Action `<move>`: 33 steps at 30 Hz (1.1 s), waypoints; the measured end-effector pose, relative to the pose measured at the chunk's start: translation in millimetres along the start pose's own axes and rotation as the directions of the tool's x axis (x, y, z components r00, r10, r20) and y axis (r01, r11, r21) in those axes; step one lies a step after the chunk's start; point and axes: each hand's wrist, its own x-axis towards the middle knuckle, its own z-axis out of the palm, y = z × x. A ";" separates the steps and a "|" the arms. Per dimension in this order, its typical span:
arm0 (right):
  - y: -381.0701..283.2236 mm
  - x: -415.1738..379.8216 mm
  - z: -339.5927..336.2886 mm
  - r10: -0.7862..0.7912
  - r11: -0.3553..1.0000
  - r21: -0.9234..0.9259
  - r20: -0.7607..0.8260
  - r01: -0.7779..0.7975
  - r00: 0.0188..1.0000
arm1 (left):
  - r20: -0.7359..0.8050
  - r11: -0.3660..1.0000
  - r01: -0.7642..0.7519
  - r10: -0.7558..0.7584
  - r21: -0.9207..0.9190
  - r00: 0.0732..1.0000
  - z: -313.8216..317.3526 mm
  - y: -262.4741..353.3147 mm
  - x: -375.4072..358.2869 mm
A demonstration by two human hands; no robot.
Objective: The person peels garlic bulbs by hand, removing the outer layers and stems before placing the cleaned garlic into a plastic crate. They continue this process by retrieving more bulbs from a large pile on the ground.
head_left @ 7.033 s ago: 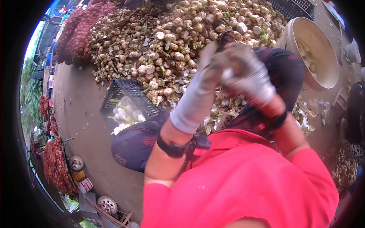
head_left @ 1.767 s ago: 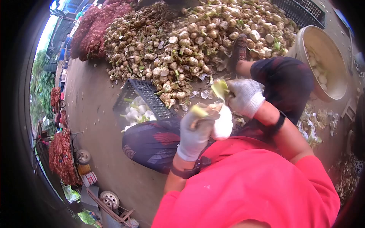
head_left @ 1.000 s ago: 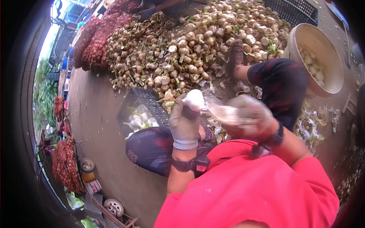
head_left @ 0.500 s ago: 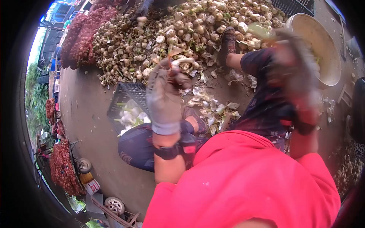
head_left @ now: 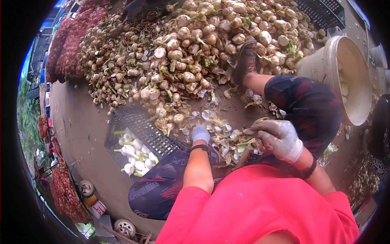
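Observation:
My left hand (head_left: 200, 134), in a pale work glove, reaches down at the near edge of the garlic pile (head_left: 191, 61). Its fingers are hidden from view. Loose papery peelings (head_left: 227, 138) lie just right of it. My right hand (head_left: 278, 138), in a dirty whitish glove, is held over my lap near my right knee. Its fingers are curled in, and what they hold, if anything, does not show. To the left, a black plastic crate (head_left: 142, 124) holds several clean white garlic bulbs (head_left: 138, 152) with green stems.
A large pale bucket (head_left: 333, 73) stands tilted beside my right knee, with some pale pieces inside. Red mesh sacks (head_left: 73, 44) are stacked at upper left. Another black crate (head_left: 323, 14) sits at the back right. A loaded cart (head_left: 67, 189) stands far left.
My left hand has dropped from chest height to the garlic pile's near edge. My right hand, blurred near the bucket before, has come back over my lap. The view has shifted.

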 end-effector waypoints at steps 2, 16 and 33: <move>8.7 17.3 14.3 0.172 0.933 0.330 -0.053 -0.146 0.984 | -0.049 0.978 -0.013 0.003 -0.210 0.999 -5.6 -5.3 12.0; -2.7 -4.8 40.8 0.084 0.993 0.078 0.086 -0.090 0.993 | -0.830 0.538 -0.795 0.280 -0.281 0.483 -127.5 57.8 -240.6; -9.8 -52.8 49.4 -0.070 0.964 0.267 0.251 0.001 0.965 | -0.599 -0.201 -0.565 0.257 -0.801 0.758 -106.7 35.1 -286.3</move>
